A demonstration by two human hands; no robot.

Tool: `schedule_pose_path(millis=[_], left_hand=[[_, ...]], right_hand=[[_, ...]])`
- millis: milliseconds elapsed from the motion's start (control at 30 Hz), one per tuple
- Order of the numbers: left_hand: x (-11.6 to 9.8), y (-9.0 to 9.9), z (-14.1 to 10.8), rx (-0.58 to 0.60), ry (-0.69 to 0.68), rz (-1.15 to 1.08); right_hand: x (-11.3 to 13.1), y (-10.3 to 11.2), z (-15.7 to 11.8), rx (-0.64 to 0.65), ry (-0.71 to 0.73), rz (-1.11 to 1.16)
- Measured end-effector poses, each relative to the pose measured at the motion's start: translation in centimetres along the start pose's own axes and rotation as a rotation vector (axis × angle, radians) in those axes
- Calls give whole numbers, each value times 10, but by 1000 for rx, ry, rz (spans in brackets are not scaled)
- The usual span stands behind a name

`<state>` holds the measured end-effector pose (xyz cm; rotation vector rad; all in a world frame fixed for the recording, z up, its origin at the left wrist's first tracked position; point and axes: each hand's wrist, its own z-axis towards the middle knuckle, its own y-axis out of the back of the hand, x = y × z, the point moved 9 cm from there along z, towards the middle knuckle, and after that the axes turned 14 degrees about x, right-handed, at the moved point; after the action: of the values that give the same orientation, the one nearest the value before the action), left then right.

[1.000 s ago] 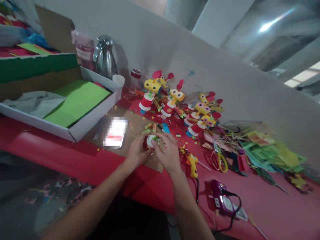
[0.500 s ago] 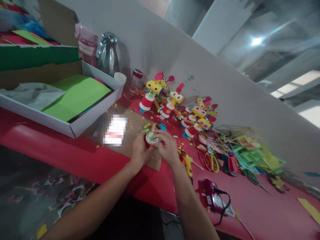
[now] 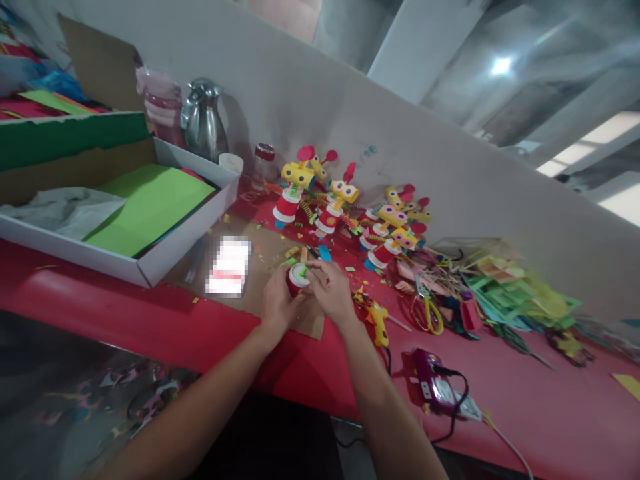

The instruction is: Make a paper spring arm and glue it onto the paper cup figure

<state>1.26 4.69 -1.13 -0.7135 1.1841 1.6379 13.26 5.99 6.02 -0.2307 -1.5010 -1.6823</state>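
My left hand (image 3: 277, 303) is wrapped round a small red paper cup (image 3: 294, 287), whose white round end faces up. A green folded paper strip (image 3: 303, 271) sits on that white end. The fingers of my right hand (image 3: 332, 293) are closed on the strip, over the cup's right side; the fingertips partly hide it. Both hands are above a brown cardboard sheet (image 3: 313, 325) littered with paper scraps. Just right of my right hand lies a yellow glue gun (image 3: 379, 323).
Several red cup figures with yellow heads (image 3: 343, 191) stand along the wall. At left are a white box (image 3: 185, 230) with green paper and a bright pixelated rectangle (image 3: 229, 267). Scissors (image 3: 429, 313), paper strips (image 3: 520, 293) and a purple power strip (image 3: 433, 383) lie to the right.
The view has shifted slightly. My right fingers have moved in over the green strip, and less of it shows on the cup's white end. My left hand keeps its hold on the cup.
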Motion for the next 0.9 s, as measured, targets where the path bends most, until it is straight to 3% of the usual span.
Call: schedule_pose_path(millis=[433,600,767,900], left_hand=[[7,-2,-1,12,16,-21],[8,0,-1,-14,43,-102],[9,12,-7,-22,91,-193],[10,18,-10,59,111,-249]], right_hand=[[2,-2,-3,28,50,51],[3,8,-10,-44,65,94],[-17,16,-38,-213,-61,247],[-36,4,-63,-257,-180,356]])
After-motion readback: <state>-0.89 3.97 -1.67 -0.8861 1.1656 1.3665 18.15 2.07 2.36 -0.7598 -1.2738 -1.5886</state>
